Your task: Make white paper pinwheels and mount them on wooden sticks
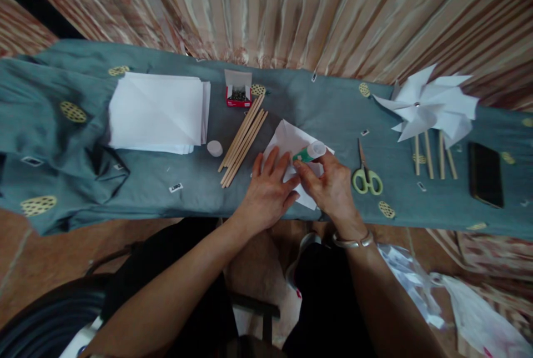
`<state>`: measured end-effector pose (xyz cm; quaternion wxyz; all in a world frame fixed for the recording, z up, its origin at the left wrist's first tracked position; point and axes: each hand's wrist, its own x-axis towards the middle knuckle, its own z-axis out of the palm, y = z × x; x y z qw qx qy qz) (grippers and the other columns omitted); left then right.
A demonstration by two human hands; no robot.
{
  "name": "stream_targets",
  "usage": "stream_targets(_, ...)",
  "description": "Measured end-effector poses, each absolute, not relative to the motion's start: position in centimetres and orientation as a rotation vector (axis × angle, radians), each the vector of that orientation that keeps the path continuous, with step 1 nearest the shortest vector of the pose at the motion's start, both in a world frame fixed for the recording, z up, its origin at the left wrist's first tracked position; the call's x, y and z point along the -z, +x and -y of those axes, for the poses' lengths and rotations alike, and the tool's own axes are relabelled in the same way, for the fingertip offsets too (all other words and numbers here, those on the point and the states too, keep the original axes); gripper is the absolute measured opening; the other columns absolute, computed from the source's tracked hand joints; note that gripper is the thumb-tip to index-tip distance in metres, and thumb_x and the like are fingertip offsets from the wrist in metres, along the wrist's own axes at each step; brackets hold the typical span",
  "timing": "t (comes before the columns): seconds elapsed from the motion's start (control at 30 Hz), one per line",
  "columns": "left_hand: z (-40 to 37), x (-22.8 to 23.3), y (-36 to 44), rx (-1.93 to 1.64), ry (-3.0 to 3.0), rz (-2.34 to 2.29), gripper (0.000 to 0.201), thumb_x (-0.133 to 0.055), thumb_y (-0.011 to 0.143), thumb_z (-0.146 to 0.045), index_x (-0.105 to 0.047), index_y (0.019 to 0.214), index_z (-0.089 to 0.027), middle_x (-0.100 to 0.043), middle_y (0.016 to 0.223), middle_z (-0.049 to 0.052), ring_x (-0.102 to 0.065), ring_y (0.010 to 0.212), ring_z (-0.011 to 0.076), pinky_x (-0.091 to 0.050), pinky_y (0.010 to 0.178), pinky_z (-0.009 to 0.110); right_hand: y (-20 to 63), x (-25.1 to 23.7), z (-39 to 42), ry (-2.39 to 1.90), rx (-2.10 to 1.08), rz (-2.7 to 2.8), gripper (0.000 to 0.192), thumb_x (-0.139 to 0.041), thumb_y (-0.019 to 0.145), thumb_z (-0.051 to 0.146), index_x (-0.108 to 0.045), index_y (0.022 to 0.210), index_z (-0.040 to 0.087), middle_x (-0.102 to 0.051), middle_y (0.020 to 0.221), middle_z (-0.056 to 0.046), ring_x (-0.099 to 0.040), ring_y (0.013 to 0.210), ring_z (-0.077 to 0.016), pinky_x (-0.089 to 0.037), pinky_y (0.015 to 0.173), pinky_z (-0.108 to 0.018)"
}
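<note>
Fingers, right hand (331,183): closed round a glue tube (307,152), gripping its lower end, the tube lying tilted with its cap end up and to the right.
Fingers, left hand (268,191): spread flat and fairly wide, pressing down on a white paper piece (291,139); they hold nothing.
Glue tube: small, green body with a pale translucent cap, held just above the paper, near its middle.
White paper piece: folded, with an upper corner pointing away from the person; it lies on the table (166,202) under both hands, partly hidden by them.
Wrist: a silver bangle (353,241) sits on the right arm.
Left of the hands: a bundle of wooden sticks (244,139) lying slantwise, a small round white cap (215,148), a red box of pins (239,91), and a stack of white sheets (158,114).
Right of the hands: green-handled scissors (366,172), a finished white pinwheel (428,105) above more sticks (433,152), and a dark phone (485,174).
Table cover: grey-blue cloth with yellow patches.
</note>
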<state>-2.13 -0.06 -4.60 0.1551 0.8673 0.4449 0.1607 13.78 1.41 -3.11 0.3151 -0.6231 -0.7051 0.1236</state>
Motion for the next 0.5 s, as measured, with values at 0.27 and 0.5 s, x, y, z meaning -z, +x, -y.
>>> stream_targets(0.27,0.04,4.42,-2.14,-0.453,2.457,-1.272,0.035,-0.058,0.088,-0.031,-0.064,0.121,-0.022,-0.041,0.150,0.014,-0.025,0.143,0.0380,-0.020,0.113,0.063,13.80,3.03,-1.23,-1.629,-0.327,1.882,0.028,-0.055,0.089,0.046,-0.062,0.095,0.019,-0.071,0.089,-0.009,-0.066,0.078,-0.0235,-0.052,0.069,-0.035)
stream_targets(0.5,0.05,4.45,-2.16,-0.462,2.461,-1.265,0.036,-0.058,0.088,-0.031,-0.063,0.123,-0.023,-0.041,0.150,0.014,-0.025,0.143,0.0375,-0.020,0.113,0.063,13.97,3.08,-1.07,-1.604,-0.324,1.899,0.031,-0.052,0.090,0.049,-0.061,0.094,0.020,-0.070,0.088,-0.008,-0.066,0.080,-0.0234,-0.051,0.072,-0.036)
